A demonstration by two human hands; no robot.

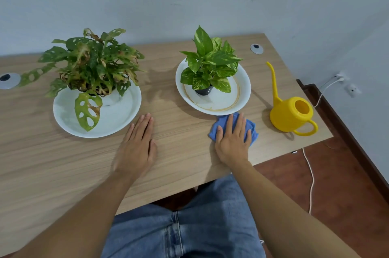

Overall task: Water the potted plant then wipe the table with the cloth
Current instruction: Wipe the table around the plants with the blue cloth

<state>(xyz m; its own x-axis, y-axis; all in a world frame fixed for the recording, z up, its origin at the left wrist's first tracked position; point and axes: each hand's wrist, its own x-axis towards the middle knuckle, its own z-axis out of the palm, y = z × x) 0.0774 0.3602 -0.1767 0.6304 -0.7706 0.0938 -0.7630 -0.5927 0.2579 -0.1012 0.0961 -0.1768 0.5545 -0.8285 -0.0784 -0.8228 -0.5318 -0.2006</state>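
Right hand (pixel 232 142) is pressed flat, fingers spread, on the blue cloth (pixel 250 129) at lower center-right of the table (pixel 52 163); left hand (pixel 137 146) is laid flat and empty at center. Behind the cloth, touching its far edge, the potted plant (pixel 209 64) is seen in a white dish (pixel 245 87), yellow watering can (pixel 291 113) at right; a second plant (pixel 92 64) is placed upper left.
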